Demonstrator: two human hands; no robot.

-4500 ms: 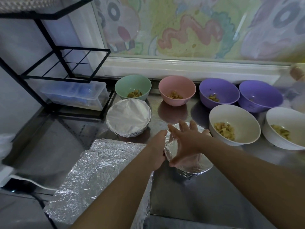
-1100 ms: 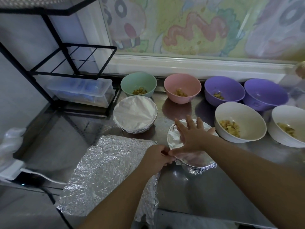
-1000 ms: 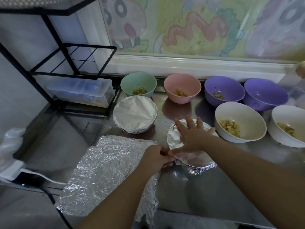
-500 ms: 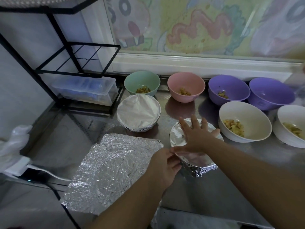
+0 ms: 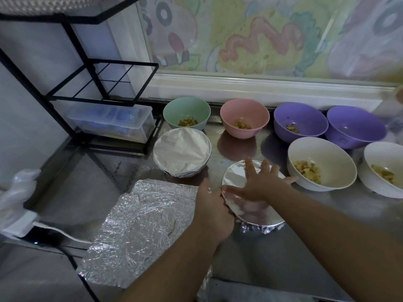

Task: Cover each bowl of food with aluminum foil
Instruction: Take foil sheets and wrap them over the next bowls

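Head view: one round foil-sealed bowl (image 5: 182, 152) is done, a second foil-topped bowl (image 5: 253, 215) sits mid-counter under the flat, spread right hand (image 5: 259, 182), the left hand (image 5: 212, 211) is at its rim with its grip hidden, and six pastel and white bowls (image 5: 333, 154) are not yet covered.

The grey metal counter (image 5: 353, 203) is polished and mirror-like, carrying blurred reflections of the bowls. At 7 o'clock the loose rectangular sheet of aluminium foil (image 5: 139, 232) is bright and finely crinkled. Near the centre, the first round foil-covered bowl (image 5: 182, 153) has a taut, almost smooth top. At 5 o'clock the second round foil-covered bowl (image 5: 250, 212) is roughly pleated at its side. From 12 toward 3 o'clock, the mint-green bowl (image 5: 174, 110), pink bowl (image 5: 257, 112) and two purple bowls (image 5: 309, 114) (image 5: 359, 125) look like matt plastic. The two white bowls (image 5: 335, 158) (image 5: 383, 153) beyond look smoother and faintly glossy. At 10 o'clock are a matt black metal wire rack (image 5: 91, 68) and a clear plastic lidded box (image 5: 113, 120).
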